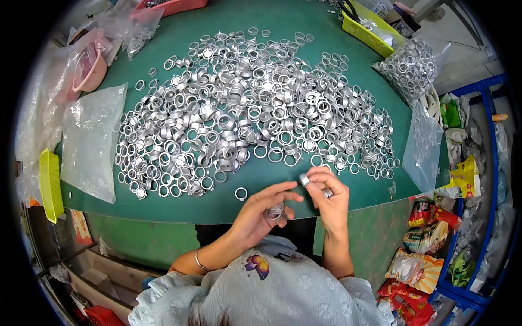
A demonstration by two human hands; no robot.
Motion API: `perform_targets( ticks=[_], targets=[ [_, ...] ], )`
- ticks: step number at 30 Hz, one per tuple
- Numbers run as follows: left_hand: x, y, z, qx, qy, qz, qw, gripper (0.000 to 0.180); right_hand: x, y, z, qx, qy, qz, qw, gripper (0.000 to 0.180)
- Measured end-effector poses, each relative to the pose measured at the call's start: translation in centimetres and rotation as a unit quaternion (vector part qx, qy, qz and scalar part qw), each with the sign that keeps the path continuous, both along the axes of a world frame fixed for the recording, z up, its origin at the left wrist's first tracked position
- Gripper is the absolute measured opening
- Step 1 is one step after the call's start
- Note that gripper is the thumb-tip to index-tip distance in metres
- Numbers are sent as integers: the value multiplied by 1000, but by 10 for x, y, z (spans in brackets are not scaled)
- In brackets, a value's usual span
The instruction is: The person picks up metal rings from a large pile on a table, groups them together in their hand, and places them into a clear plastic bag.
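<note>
Silver metal rings (274,211) lie in the palm of my left hand (255,214), the lower fingers curled around them and the index finger stretched toward the right hand. My right hand (333,201) pinches a silver metal ring (304,179) between thumb and index finger, and another piece of silver metal shows lower in its fingers. Both hands are above the table's front edge, close together. Beyond them spreads a large heap of similar rings (255,103), some with a small tab. One loose ring (241,193) lies apart, left of my left hand.
The green table (348,43) carries a flat clear plastic bag (95,141) at left and a bag filled with rings (410,68) at right. A yellow-green basket (370,35) stands at the far right, a pink basin (91,73) at the left. Blue shelving (489,179) holds packages.
</note>
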State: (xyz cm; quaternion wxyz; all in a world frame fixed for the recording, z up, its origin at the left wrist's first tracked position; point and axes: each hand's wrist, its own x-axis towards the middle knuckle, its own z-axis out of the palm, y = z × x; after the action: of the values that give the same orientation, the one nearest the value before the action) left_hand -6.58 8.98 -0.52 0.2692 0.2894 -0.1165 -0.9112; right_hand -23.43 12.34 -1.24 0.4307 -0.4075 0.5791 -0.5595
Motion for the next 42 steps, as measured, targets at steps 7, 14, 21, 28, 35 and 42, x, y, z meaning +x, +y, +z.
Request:
perform_targets(
  ticks=[7, 14, 21, 28, 35, 42],
  targets=[
    [7, 9, -10, -89, 0, 52, 995, 36, 12, 2, 1, 66, -452, 101, 884, 23],
    [-2, 8, 7, -342, -162, 100, 920, 29, 29, 3, 13, 0, -110, 89, 990, 9],
    [19, -1, -9, 10, 137, -4, 991, 28, 14, -25, 6, -95, 392, -86, 911, 18],
    [7, 7, -11, 38, 71, 4, 997, 22, 16, -38, 10, -6, 514, -15, 858, 20],
    [4, 8, -8, 47, 74, 9, 996, 23, -1, -26, 8, -62, 271, -108, 954, 11],
    [6, 9, -24, 141, 168, 19, 975, 23, 9, -6, 10, -16, -245, 60, 968, 10]
  ],
)
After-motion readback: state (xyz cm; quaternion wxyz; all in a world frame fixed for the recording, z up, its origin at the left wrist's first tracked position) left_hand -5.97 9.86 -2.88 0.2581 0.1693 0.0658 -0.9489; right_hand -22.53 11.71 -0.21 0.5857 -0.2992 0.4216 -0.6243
